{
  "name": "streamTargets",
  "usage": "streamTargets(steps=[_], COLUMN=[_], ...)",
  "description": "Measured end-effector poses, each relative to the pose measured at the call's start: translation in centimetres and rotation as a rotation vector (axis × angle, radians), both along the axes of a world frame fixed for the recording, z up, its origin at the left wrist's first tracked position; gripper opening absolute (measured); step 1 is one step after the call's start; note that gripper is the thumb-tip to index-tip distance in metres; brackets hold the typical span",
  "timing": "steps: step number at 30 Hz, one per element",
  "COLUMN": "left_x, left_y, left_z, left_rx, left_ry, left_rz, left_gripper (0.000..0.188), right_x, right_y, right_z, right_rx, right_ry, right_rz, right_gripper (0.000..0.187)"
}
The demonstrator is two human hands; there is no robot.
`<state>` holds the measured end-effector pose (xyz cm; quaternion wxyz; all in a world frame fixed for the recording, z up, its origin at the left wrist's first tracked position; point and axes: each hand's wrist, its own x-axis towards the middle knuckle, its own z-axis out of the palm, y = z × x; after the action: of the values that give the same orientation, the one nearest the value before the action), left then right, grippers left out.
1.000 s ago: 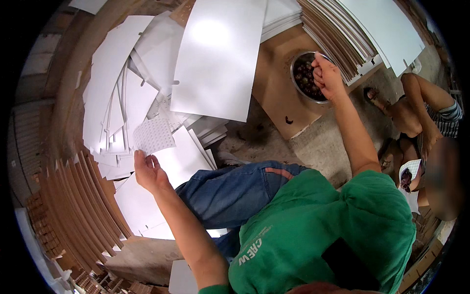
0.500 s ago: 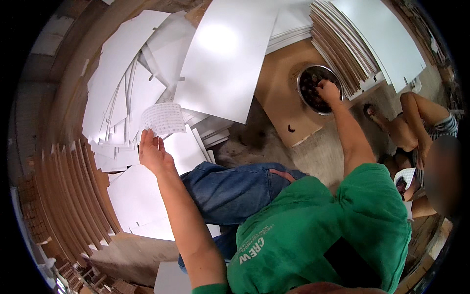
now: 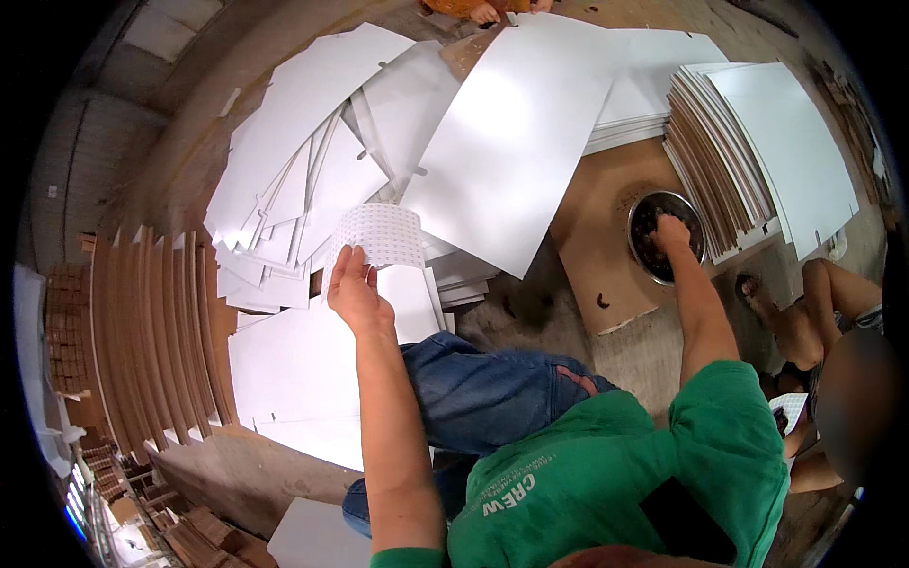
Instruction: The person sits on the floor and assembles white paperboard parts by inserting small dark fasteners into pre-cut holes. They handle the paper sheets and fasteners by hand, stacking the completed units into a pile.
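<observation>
Sheet (image 3: 390,233): white, thin, curved, finely grey-patterned | Bowl (image 3: 704,237): round, shiny metal

Bare left hand (image 3: 360,295) had a pinch going, left forearm (image 3: 393,435) out front; green-sleeved right arm (image 3: 704,317) stretched forward too, bare right hand (image 3: 671,234) kinda fingertips-hidden.

Relative to the metal bowl (image 3: 694,220), the right hand (image 3: 670,234), seen one second earlier as a raised fist over the bowl's right side, has now been lowered, its fingers reaching down inside the rim. Well to the left of the bowl, the printed paper sheet (image 3: 388,237) in the left hand (image 3: 360,295) has become more strongly bowed. Beyond the bowl and to its left, a co-worker's orange sleeve (image 3: 456,8) and hands (image 3: 485,13) have come into view.
</observation>
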<state>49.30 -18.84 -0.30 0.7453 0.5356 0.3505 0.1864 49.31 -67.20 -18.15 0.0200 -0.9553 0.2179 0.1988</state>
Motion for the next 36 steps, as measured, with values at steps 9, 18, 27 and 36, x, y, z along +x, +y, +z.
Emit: streamTargets(steps=[9, 18, 27, 36], left_x=[-0.1, -5.2, -32.4, -42.1], left_y=[0.2, 11.4, 24.9, 25.7], left_z=[-0.2, 0.3, 1.2, 3.8], left_rx=[-0.010, -0.307, -0.208, 0.056], left_ry=[-0.021, -0.252, -0.196, -0.226], left_rz=[0.026, 0.285, 0.699, 0.895], left_gripper=[0.031, 0.021, 0.017, 0.036], right_x=[-0.5, -6.4, -9.9, -7.3], right_y=[3.3, 25.8, 36.8, 50.0], right_z=[4.0, 27.9, 32.8, 20.5], right_rx=[0.921, 2.255, 2.739, 1.820], right_ry=[-0.483, -0.031, 1.266, 0.481], right_rz=[-0.427, 0.795, 1.373, 0.668], right_gripper=[0.022, 0.021, 0.036, 0.025])
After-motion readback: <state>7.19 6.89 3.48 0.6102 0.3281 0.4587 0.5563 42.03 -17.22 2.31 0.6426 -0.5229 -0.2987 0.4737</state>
